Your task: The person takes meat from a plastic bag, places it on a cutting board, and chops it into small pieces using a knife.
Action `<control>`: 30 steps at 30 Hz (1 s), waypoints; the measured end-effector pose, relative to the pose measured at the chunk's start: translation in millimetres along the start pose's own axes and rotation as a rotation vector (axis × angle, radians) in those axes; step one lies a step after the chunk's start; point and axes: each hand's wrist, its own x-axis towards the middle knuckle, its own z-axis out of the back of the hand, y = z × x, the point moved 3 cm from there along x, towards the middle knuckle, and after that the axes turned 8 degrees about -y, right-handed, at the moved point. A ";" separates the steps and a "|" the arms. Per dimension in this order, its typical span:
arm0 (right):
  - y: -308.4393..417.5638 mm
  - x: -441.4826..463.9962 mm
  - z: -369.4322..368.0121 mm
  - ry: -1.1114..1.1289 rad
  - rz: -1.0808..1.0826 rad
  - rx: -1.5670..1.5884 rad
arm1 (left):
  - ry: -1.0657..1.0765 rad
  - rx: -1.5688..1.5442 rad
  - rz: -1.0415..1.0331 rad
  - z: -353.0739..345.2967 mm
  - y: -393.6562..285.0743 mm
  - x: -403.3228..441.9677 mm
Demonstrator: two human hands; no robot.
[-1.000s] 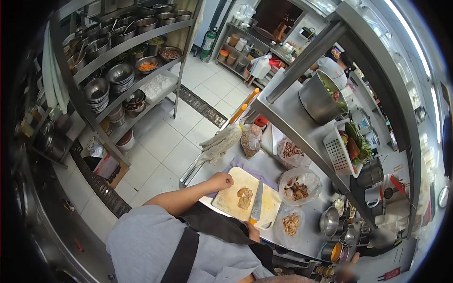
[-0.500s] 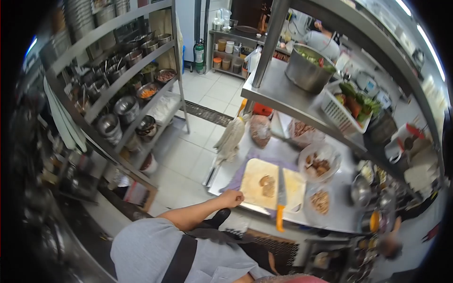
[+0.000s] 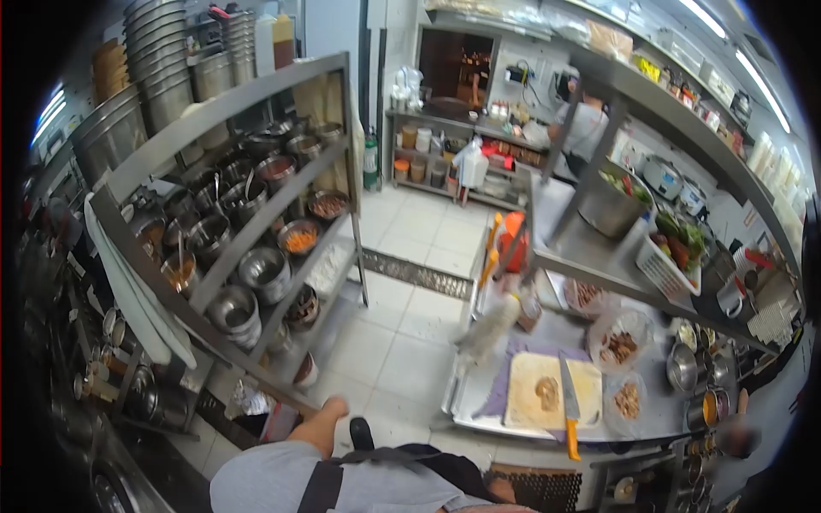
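The knife [image 3: 569,394] lies on the board [image 3: 522,404], its orange handle poking past the front edge of the desk [image 3: 484,414]. I think it is best to walk by slowly and not bump it. The meat [image 3: 547,392] sits beside the blade, near the desk's front left corner. The left grip [image 3: 336,408] and right grip [image 3: 503,490] are both off the desk; I can't tell how wide each is.

The knife handle [image 3: 572,439] is orange, the board [image 3: 523,403] cream, the cloth [image 3: 498,396] purple.
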 end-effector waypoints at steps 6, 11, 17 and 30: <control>237.8 227.3 117.8 0.498 -0.065 0.279 | 0.162 -0.432 0.438 -21.1 186.1 -82.7; 321.2 349.2 147.0 0.474 0.003 0.194 | 0.073 -0.404 0.582 -41.5 251.1 -103.2; 281.1 441.3 145.8 0.435 -0.009 0.043 | 0.082 -0.291 0.355 -87.4 242.4 -24.6; 305.8 649.8 181.8 0.566 0.078 0.104 | 0.044 -0.561 0.486 120.2 164.6 137.7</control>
